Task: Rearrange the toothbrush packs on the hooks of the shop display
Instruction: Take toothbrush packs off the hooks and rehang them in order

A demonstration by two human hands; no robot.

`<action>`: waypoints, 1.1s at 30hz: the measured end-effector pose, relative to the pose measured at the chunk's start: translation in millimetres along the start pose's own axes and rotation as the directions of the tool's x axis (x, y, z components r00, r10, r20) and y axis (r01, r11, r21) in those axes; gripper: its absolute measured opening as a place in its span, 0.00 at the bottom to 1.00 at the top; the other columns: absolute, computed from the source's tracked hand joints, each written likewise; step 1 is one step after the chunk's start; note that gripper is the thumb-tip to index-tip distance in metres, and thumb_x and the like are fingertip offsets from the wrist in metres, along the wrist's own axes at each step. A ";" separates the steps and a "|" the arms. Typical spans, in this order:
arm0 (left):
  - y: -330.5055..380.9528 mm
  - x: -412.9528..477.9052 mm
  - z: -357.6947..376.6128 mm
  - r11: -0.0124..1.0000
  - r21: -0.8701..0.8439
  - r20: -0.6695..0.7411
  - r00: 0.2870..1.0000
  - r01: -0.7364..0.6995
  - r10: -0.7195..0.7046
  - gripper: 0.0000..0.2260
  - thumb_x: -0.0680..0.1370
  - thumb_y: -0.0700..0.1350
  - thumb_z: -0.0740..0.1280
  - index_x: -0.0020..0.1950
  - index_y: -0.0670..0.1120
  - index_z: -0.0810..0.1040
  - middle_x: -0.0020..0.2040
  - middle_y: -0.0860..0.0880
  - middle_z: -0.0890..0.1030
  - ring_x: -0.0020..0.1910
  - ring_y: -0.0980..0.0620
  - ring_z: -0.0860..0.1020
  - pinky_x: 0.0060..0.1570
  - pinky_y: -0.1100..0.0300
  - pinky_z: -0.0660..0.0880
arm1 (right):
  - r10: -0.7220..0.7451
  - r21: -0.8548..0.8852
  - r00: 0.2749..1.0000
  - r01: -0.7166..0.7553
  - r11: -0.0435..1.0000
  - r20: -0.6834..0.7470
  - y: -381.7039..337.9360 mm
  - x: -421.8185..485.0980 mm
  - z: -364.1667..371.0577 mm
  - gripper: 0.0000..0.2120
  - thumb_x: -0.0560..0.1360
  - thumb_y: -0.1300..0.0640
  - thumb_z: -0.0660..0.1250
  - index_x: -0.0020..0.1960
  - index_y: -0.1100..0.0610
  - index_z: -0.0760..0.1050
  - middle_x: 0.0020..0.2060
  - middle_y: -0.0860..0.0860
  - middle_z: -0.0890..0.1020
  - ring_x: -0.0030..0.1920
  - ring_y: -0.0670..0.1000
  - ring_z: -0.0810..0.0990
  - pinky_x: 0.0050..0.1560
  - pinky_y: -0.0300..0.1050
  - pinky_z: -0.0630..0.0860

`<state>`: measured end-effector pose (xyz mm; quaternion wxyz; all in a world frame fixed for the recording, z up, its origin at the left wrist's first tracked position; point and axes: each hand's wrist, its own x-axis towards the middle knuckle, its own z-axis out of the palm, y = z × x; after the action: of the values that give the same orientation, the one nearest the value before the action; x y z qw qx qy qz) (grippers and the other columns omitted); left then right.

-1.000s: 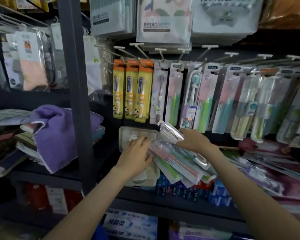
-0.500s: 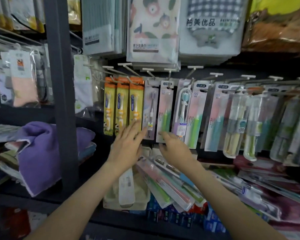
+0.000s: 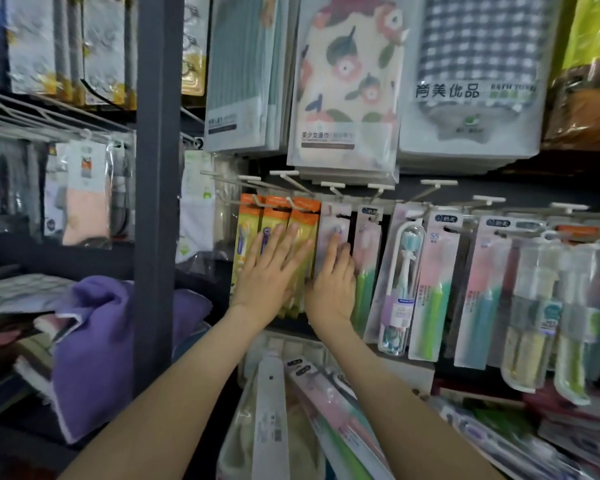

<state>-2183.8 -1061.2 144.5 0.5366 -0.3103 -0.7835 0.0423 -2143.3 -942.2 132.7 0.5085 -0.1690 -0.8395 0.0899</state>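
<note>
The left hand [image 3: 269,275] lies flat, fingers straight and spread, pressed on three orange packs [image 3: 245,244] that hang side by side from hooks [image 3: 288,173] just left of the view's middle. Just beside it at 3 o'clock, the right hand [image 3: 333,289] rests against a pale pack [image 3: 333,220] on the next hook, its forefinger stretched up toward 12 o'clock over the pack's face; whether the other fingers curl round the pack's edge cannot be told through the blur. The two hands are close but not touching. At 3 o'clock from the right hand hang a green-handled pack [image 3: 366,289], then a clear-cased brush [image 3: 400,289], then more toothbrush packs [image 3: 482,289] in a row running off to the right edge. At 12 o'clock above the hooks hang bagged towels [image 3: 350,98]. At 6 o'clock, between the forearms, a pale tray [image 3: 411,374] holds loose packs [image 3: 271,410] lying flat. A dark post [image 3: 156,202] stands at 9 o'clock from the left hand, and a purple towel [image 3: 94,341] lies folded on a shelf at 8 o'clock.
</note>
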 end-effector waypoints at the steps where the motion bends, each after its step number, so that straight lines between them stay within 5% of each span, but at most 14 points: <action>1: -1.7 -0.1 0.4 1.000 0.008 -0.005 1.000 -0.007 0.007 0.46 0.62 0.53 0.78 0.75 0.46 0.63 0.76 0.41 0.58 0.74 0.41 0.55 0.72 0.45 0.46 | 0.025 -0.006 1.000 -0.025 1.000 0.001 -2.4 2.1 1.1 0.50 0.64 0.60 0.75 0.76 0.60 0.46 0.66 0.66 0.69 0.60 0.63 0.74 0.52 0.52 0.77; 6: -7.6 1.5 -2.4 0.999 0.020 -0.036 0.999 -0.036 0.037 0.45 0.62 0.50 0.77 0.75 0.48 0.62 0.75 0.42 0.61 0.74 0.42 0.58 0.72 0.45 0.52 | 0.099 -0.011 0.994 -0.099 0.995 0.047 -5.5 8.2 4.8 0.50 0.74 0.61 0.65 0.71 0.50 0.25 0.68 0.63 0.63 0.58 0.61 0.72 0.49 0.51 0.75; 11: -8.3 3.1 -10.1 0.999 0.027 -0.028 0.999 -0.033 0.034 0.46 0.63 0.53 0.77 0.76 0.48 0.60 0.75 0.43 0.63 0.73 0.42 0.62 0.71 0.46 0.53 | 0.165 0.006 0.985 -0.165 0.986 0.048 -6.2 11.1 0.5 0.42 0.76 0.62 0.63 0.76 0.55 0.35 0.67 0.59 0.65 0.58 0.60 0.71 0.53 0.51 0.72; 16: -4.1 4.0 -13.8 1.000 -0.027 0.017 1.000 -0.010 0.010 0.46 0.64 0.52 0.77 0.76 0.47 0.58 0.75 0.42 0.62 0.73 0.42 0.62 0.71 0.47 0.51 | 0.129 -0.037 0.989 -0.126 0.991 0.079 0.3 8.0 -13.0 0.43 0.75 0.62 0.63 0.76 0.54 0.36 0.68 0.59 0.65 0.62 0.62 0.69 0.56 0.54 0.72; 22: 6.8 12.8 -21.7 0.997 -0.062 0.189 0.981 -0.037 0.049 0.42 0.78 0.50 0.63 0.75 0.48 0.32 0.77 0.44 0.37 0.76 0.43 0.40 0.72 0.48 0.35 | 0.047 -0.109 0.992 -0.034 0.993 0.117 4.6 3.7 -38.7 0.42 0.74 0.63 0.64 0.77 0.50 0.40 0.68 0.56 0.65 0.63 0.60 0.68 0.58 0.57 0.69; 33: 14.8 4.1 -37.0 0.975 -0.222 0.252 0.967 0.017 0.041 0.45 0.77 0.51 0.65 0.71 0.48 0.27 0.76 0.43 0.33 0.76 0.43 0.37 0.74 0.48 0.39 | 0.039 -0.019 0.976 -0.036 0.999 0.216 4.0 -5.1 -75.8 0.37 0.73 0.64 0.64 0.76 0.54 0.49 0.69 0.57 0.61 0.65 0.61 0.62 0.60 0.57 0.70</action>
<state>-2146.1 -1056.9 157.5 0.3932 -0.3650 -0.8439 -0.0028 -2073.4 -942.0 162.6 0.4108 -0.1777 -0.8873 0.1110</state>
